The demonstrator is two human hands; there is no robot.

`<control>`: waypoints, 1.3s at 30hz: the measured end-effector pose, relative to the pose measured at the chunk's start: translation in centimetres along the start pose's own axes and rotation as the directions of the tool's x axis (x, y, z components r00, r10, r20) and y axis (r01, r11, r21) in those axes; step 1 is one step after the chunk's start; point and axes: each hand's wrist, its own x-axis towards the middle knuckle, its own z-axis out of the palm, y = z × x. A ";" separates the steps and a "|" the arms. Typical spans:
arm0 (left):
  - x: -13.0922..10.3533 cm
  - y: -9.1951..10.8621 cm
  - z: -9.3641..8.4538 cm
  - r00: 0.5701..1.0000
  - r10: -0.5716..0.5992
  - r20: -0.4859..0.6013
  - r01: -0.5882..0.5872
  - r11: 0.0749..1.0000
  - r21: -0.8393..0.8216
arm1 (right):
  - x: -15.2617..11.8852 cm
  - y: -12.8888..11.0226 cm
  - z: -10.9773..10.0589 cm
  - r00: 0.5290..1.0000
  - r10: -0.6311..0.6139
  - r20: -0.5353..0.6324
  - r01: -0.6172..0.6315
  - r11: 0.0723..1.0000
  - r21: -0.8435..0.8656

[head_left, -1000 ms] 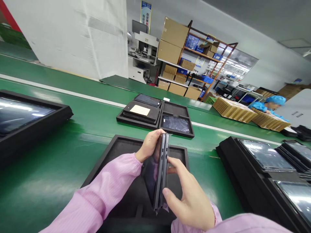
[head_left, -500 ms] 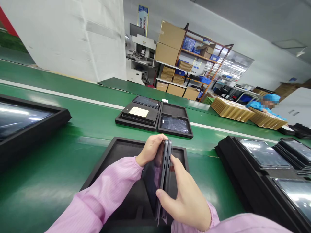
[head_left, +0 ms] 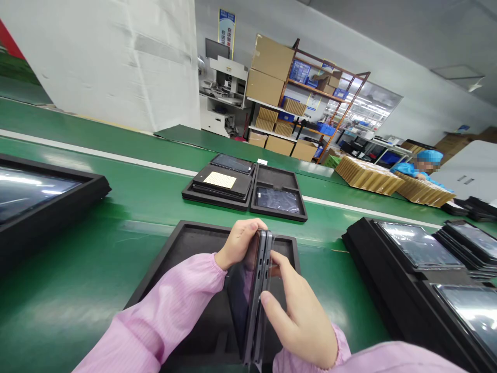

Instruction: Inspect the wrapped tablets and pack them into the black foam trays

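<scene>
Left fingers (head_left: 248, 230): gripping the top edge of 2 upright tablets (head_left: 256, 290).
Right hand (head_left: 301, 321): clasping their side, thumb now sliding lower.
Change: tablets squared together.
Below: empty black tray (head_left: 186, 243) on green surface (head_left: 77, 269).

Lower end of tablets (head_left: 256, 300) cut off by the bottom edge; right-hand faces hidden behind right hand (head_left: 301, 324). Floor of foam tray (head_left: 182, 243) largely covered by sleeves and tablets. Left tray (head_left: 46, 197) cropped at the left edge, right trays (head_left: 427, 269) at the right edge. Wall poster (head_left: 226, 28) text too small to read. Distant co-worker (head_left: 423, 166) blurred at the face, partly behind cardboard stacks (head_left: 368, 176).
</scene>
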 end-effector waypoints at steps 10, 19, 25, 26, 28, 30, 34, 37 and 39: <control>-0.4 -0.2 0.1 0.998 0.032 0.052 -0.032 0.999 0.001 | 0.3 -0.4 0.6 0.994 0.024 -0.110 -0.026 1.000 -0.016; -0.3 -0.1 0.2 0.996 0.057 0.075 -0.057 0.998 -0.005 | 0.2 -0.5 0.9 0.994 0.055 -0.095 -0.049 0.997 0.068; -0.4 -0.2 0.2 0.993 0.045 0.107 -0.043 0.999 -0.015 | 0.2 -0.7 1.1 0.992 0.105 -0.074 -0.098 0.991 0.088; -0.4 -0.2 0.1 0.993 0.044 0.110 -0.042 0.999 -0.019 | 0.2 -0.7 1.1 0.992 0.110 -0.069 -0.103 0.990 0.094; -0.4 -0.2 0.1 0.993 0.040 0.112 -0.038 0.999 -0.020 | 0.2 -0.8 1.1 0.991 0.116 -0.063 -0.109 0.989 0.099; -0.4 -0.2 0.1 0.993 0.030 0.114 -0.029 1.000 -0.012 | 0.2 -0.7 1.1 0.991 0.116 -0.061 -0.109 0.989 0.103; -0.4 -0.1 0.1 0.993 0.020 0.116 -0.020 1.000 -0.007 | 0.2 -0.7 1.1 0.993 0.111 -0.042 -0.106 0.989 0.107; -0.3 -0.1 0.1 0.993 0.023 0.114 -0.021 1.000 -0.018 | 0.2 -0.7 1.0 0.993 0.114 -0.034 -0.110 0.989 0.101; -0.4 -0.1 0.1 0.993 0.024 0.114 -0.021 0.999 -0.027 | 0.2 -0.7 1.0 0.992 0.121 -0.026 -0.118 0.988 0.100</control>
